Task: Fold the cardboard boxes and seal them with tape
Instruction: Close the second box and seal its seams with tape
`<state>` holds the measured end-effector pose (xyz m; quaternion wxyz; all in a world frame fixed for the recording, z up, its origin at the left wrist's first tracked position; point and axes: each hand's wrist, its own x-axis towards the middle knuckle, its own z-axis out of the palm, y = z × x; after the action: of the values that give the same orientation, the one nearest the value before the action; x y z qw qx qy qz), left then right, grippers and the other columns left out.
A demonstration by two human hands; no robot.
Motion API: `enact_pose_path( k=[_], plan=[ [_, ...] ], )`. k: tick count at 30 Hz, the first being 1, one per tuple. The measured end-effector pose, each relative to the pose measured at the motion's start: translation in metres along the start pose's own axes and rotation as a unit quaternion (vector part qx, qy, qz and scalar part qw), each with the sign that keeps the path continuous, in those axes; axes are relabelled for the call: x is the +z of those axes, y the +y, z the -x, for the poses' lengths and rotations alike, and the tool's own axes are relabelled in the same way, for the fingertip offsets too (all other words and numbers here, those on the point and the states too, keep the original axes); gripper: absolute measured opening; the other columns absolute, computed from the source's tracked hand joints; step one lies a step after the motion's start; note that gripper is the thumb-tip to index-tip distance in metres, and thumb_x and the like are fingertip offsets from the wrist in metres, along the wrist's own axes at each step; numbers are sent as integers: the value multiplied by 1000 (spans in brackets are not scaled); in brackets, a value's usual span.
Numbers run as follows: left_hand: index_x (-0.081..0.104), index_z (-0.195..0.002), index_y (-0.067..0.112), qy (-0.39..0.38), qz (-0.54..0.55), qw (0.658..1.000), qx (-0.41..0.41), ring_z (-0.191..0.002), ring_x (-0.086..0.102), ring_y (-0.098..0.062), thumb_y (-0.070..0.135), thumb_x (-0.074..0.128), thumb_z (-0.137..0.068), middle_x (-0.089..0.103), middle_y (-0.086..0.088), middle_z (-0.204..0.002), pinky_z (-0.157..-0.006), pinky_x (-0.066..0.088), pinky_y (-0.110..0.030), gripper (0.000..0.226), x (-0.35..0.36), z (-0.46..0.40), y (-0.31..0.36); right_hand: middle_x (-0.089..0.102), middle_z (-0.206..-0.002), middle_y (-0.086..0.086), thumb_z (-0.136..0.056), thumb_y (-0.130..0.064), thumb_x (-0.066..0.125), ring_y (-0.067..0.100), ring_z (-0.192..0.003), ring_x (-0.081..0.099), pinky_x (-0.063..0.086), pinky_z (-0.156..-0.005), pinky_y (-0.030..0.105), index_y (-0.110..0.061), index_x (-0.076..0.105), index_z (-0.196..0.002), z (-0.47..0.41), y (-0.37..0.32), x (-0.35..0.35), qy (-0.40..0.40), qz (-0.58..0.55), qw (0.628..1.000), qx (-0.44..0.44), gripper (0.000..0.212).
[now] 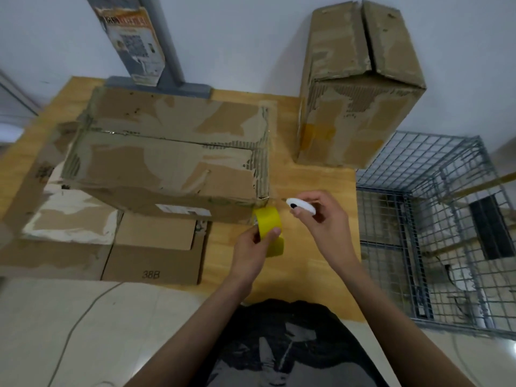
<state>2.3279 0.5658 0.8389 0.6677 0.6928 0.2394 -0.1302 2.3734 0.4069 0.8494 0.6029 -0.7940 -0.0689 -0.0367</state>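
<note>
Near wooden table's front edge, left hand gripping yellow tape roll beside worn brown cardboard box; right hand pinching small white cutter. Risk: strip tearing crooked or sticking to itself.

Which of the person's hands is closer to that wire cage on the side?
The right. The right hand, holding a small white cutter, is just beside the wire cage; the left hand, gripping the yellow tape roll, is farther from it.
</note>
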Motion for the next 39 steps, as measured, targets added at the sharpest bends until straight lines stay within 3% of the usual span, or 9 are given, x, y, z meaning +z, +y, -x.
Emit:
enact_pose_path(
  k=[2, 6, 10, 16, 25, 34, 39],
  plan=[
    [73, -101, 16, -8, 18, 1000, -1, -88, 65, -13, 29, 66, -96, 74, -6, -100, -64, 50, -13, 16, -5, 3, 2, 70, -103, -4, -91, -4, 71, 18, -93, 68, 56, -76, 34, -17, 68, -106, -1, -6, 4, -24, 7, 999, -26, 20],
    [75, -104, 11, -33, 20, 999, 1, -92, 67, -20, 30, 66, -95, 74, -14, -104, -74, 50, -25, 22, -14, 8, 3, 67, -106, -12, -92, -6, 69, 3, -100, 62, 49, -81, 21, -18, 72, -113, -6, -7, 9, -83, 107, 983, -120, 25],
    [74, -106, 6, -45, 24, 999, -3, -84, 67, -13, 31, 65, -96, 74, -15, -101, -66, 50, -19, 28, -19, 13, 10, 68, -106, -7, -93, -7, 69, -11, -97, 56, 42, -83, 8, -14, 73, -113, -11, -5, 12, -123, 158, 966, -162, 21],
    [74, -106, 8, -51, 40, 998, -3, -76, 68, -2, 28, 65, -96, 76, -4, -94, -62, 50, -13, 24, -20, 16, 14, 66, -108, -6, -96, -11, 67, 1, -93, 59, 50, -81, 20, -17, 72, -115, -20, -9, 15, -157, 181, 955, -173, 21],
    [74, -105, 7, -53, 53, 997, 0, -82, 71, -13, 28, 64, -97, 77, -8, -94, -69, 54, -20, 25, -20, 16, 16, 65, -110, -3, -95, -11, 65, 13, -95, 63, 55, -79, 38, -18, 71, -115, -30, -19, 19, -193, 239, 936, -174, 22],
    [73, -98, 11, -51, 58, 997, -2, -68, 67, 1, 24, 63, -98, 75, 6, -78, -59, 50, -11, 17, -19, 15, 18, 64, -109, 0, -93, -9, 66, 21, -97, 64, 54, -77, 42, -18, 72, -110, -38, -34, 19, -215, 324, 907, -160, 20],
    [74, -107, 5, -53, 58, 997, -10, -75, 70, -3, 26, 64, -97, 77, -3, -92, -62, 51, -13, 25, -21, 14, 20, 59, -100, -2, -88, -3, 66, 20, -82, 60, 47, -68, 35, -19, 71, -97, -41, -10, -2, -192, 377, 902, -81, 19]
  ],
)
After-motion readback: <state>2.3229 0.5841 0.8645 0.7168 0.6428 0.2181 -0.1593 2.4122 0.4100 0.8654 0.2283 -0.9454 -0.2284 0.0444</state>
